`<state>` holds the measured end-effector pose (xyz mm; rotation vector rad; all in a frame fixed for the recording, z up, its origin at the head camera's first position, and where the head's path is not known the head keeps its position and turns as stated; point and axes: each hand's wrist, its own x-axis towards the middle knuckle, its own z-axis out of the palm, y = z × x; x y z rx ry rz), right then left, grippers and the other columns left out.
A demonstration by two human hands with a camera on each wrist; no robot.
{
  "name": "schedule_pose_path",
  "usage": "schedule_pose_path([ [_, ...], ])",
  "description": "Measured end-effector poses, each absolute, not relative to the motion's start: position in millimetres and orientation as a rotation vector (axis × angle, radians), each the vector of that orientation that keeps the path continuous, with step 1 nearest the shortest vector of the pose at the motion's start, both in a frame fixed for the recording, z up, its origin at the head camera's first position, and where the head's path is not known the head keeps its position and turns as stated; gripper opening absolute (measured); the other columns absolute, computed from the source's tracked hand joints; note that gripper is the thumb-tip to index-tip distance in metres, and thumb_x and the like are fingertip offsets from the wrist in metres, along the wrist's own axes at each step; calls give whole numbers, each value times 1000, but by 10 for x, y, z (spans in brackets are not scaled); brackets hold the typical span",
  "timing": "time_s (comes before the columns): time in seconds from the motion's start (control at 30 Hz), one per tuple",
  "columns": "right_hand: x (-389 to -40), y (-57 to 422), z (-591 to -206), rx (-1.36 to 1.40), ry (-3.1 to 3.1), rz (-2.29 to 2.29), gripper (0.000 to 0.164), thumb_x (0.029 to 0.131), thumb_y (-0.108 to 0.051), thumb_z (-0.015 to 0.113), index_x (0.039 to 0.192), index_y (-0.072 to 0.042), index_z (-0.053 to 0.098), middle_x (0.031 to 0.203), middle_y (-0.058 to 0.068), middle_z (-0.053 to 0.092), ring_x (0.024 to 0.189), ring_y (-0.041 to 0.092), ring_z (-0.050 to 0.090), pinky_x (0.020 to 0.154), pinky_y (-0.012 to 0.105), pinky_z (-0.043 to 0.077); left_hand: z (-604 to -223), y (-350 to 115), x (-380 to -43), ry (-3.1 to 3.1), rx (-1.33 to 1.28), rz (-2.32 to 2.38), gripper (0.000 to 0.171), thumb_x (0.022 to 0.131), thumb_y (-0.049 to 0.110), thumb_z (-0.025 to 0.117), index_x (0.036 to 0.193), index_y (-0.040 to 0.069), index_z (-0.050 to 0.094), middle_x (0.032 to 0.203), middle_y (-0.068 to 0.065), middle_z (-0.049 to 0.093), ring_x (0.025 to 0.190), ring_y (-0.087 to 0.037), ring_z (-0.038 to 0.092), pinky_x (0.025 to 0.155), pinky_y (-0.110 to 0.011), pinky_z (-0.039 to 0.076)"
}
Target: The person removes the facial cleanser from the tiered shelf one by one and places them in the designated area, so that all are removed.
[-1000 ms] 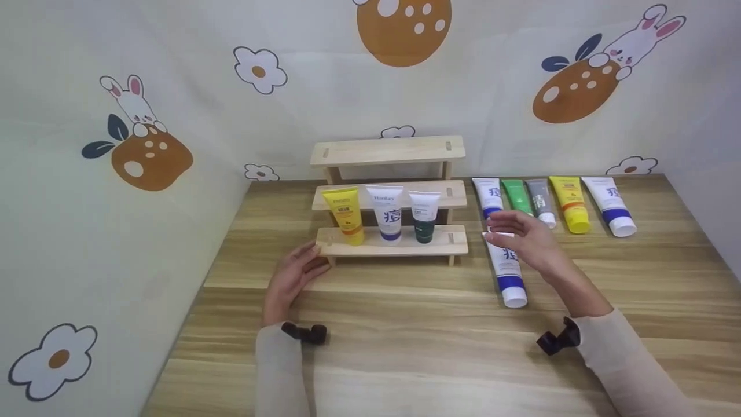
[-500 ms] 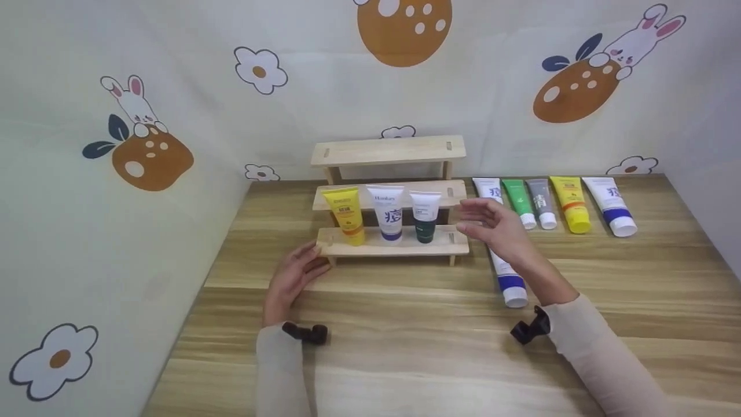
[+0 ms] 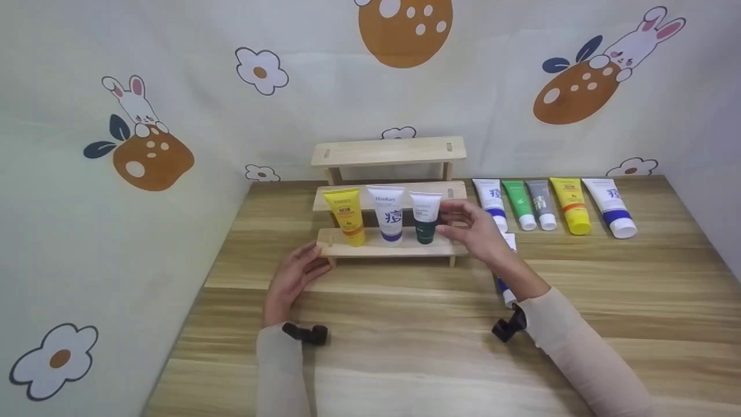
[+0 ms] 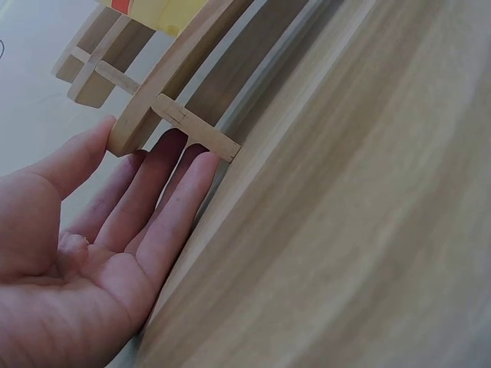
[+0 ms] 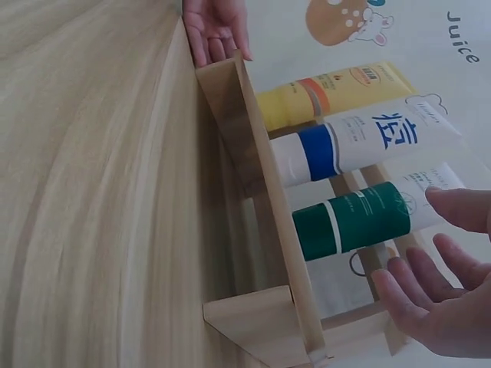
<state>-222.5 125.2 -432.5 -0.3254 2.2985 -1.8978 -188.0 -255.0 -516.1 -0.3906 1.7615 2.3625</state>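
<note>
A three-tier wooden display rack (image 3: 388, 152) stands at the back of the table. Upright on its lowest step are a yellow tube (image 3: 346, 217), a white-and-blue tube (image 3: 389, 213) and a white-and-green tube (image 3: 425, 219). My left hand (image 3: 292, 278) holds the step's left end. In the left wrist view, the thumb is on the board's end and the fingers lie below, by the leg. My right hand (image 3: 472, 231) is just right of the white-and-green tube, thumb and fingers parted around its side. The right wrist view shows a gap between fingertips and tube.
To the right lies a row of tubes: white-and-blue (image 3: 492, 202), green (image 3: 519, 204), grey (image 3: 541, 204), yellow (image 3: 570, 204) and large white-and-blue (image 3: 609, 205). Nearer lies another white tube (image 3: 509, 296), partly behind my right hand and wrist. A printed curtain (image 3: 324, 104) hangs behind.
My right hand has moved left, from above the lying white tube to beside the white-and-green tube on the rack. My left hand has stayed at the rack's end.
</note>
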Motion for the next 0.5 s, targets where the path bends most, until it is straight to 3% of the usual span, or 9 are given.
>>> schedule_pose_path([
  [0.13,-2248,1183,-4342,-314,2326,-1886,51,89,-1,72,135,4,52,136,25,58,128,37,57,105,29,55,-5158,-2548,-1881,1756,-394,2371,56,101,13,59,149,-4,36,128,-19,61,107,-23,69,102,-39,59],
  [0.33,-2281,1109,-4344,-210,2302,-1874,52,89,-8,74,136,0,53,137,23,59,129,34,56,102,30,55,-5149,-2550,-1880,1763,-432,2351,58,100,16,62,150,-1,38,141,-25,52,111,-24,68,103,-38,59],
  [0.5,-2304,1059,-4345,-173,2337,-1866,49,88,-8,75,132,2,56,134,24,61,128,35,57,111,41,49,-5151,-2549,-1869,1764,-415,2365,59,100,15,61,150,-3,36,134,-23,57,109,-24,68,102,-39,59],
])
